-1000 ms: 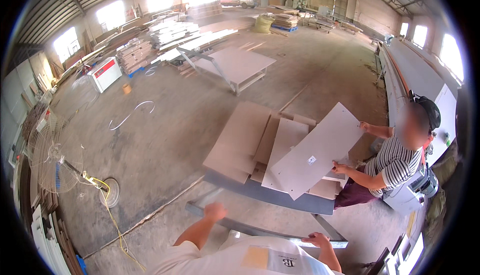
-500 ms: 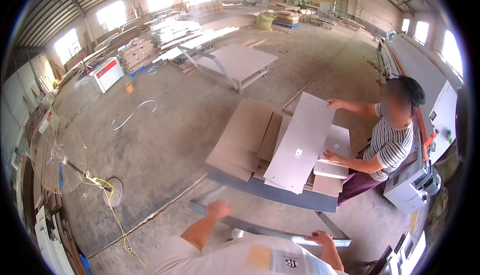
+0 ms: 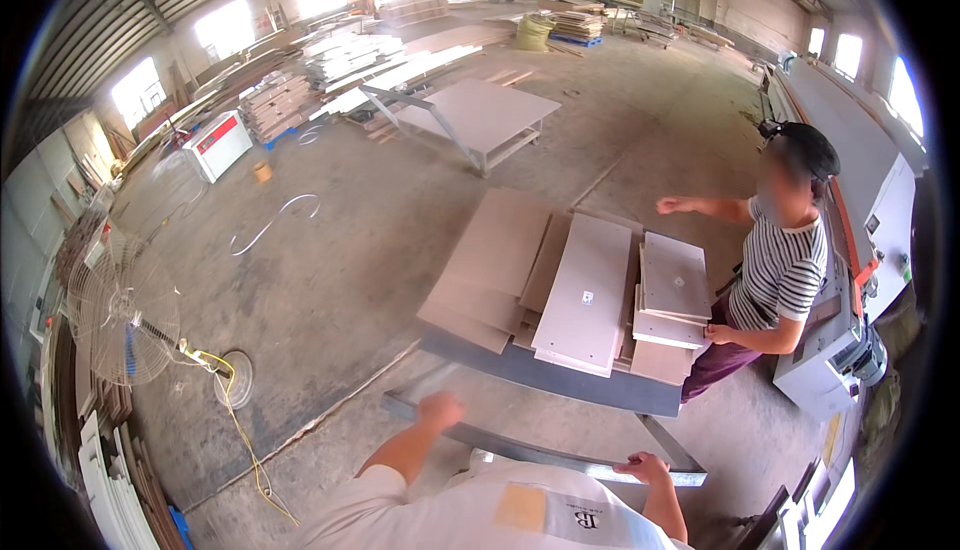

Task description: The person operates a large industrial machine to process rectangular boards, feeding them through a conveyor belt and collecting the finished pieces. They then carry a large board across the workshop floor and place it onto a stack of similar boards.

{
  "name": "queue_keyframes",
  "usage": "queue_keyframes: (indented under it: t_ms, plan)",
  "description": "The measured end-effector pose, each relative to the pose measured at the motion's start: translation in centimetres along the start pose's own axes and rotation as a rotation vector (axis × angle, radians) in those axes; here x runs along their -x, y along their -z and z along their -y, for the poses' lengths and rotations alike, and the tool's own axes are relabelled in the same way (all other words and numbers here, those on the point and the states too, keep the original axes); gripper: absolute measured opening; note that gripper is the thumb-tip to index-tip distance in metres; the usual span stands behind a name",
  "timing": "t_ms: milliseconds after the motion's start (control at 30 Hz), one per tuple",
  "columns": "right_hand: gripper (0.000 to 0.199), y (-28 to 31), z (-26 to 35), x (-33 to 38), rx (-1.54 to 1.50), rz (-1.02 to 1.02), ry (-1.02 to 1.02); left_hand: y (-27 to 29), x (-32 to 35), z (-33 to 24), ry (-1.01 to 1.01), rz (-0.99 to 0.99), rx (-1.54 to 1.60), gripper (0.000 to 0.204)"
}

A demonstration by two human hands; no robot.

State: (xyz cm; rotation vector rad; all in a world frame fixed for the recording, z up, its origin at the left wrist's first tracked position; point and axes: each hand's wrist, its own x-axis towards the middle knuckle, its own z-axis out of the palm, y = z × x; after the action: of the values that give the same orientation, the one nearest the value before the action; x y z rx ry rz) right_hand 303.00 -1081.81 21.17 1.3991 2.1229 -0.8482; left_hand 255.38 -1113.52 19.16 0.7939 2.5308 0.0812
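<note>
A grey metal push bar [image 3: 540, 459] crosses in front of me at the near end of a loaded cart. My left hand [image 3: 440, 410] is closed over the bar towards its left end. Nearer its right end, my right hand [image 3: 643, 467] grips it, fingers bent over the top. On the cart's dark grey deck [image 3: 560, 378] beyond the bar lie several flat panels: large brown boards [image 3: 490, 260] at left, a pale panel with a small label [image 3: 588, 290] in the middle, and a stack of smaller pale panels [image 3: 675, 275] at right.
A co-worker in a striped shirt [image 3: 785, 275] stands right of the cart, one hand by the small stack, the other raised. Behind them runs a long machine [image 3: 850, 150]. A floor fan [image 3: 120, 300] with a yellow cord stands left. Another cart [image 3: 480, 120] is farther ahead.
The co-worker has laid the tilted pale panel down on the middle pile and let go of it. One of their hands is now in the air. My hands stay on the bar.
</note>
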Motion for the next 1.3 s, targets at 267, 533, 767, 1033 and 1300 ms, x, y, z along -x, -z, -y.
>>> queue_keyframes:
  t_ms: [267, 533, 767, 1033, 1300]
  plan:
    - [0.097, -0.1, -0.4, 0.0, -0.035, -0.004, 0.045, -1.7, -0.4, 0.9, 0.013, -0.028, 0.062, 0.038]
    - [0.090, -2.5, -0.2, 0.0, 0.198, -0.186, 0.178, -0.7, 0.4, 0.7, -0.009, -0.079, 0.098, 0.037]
    - [0.082, -3.6, 4.5, 1.5, 0.055, -0.163, 0.257, 0.3, 0.9, 0.1, -0.011, -0.059, 0.099, 0.037]
    - [0.084, -2.8, 5.7, 2.3, 0.056, -0.122, 0.207, 0.3, 0.8, 0.1, -0.014, -0.027, 0.103, 0.036]
    - [0.093, -2.0, 6.2, 2.6, 0.035, -0.042, 0.168, 0.0, 0.8, 0.3, -0.009, -0.061, 0.107, 0.034]
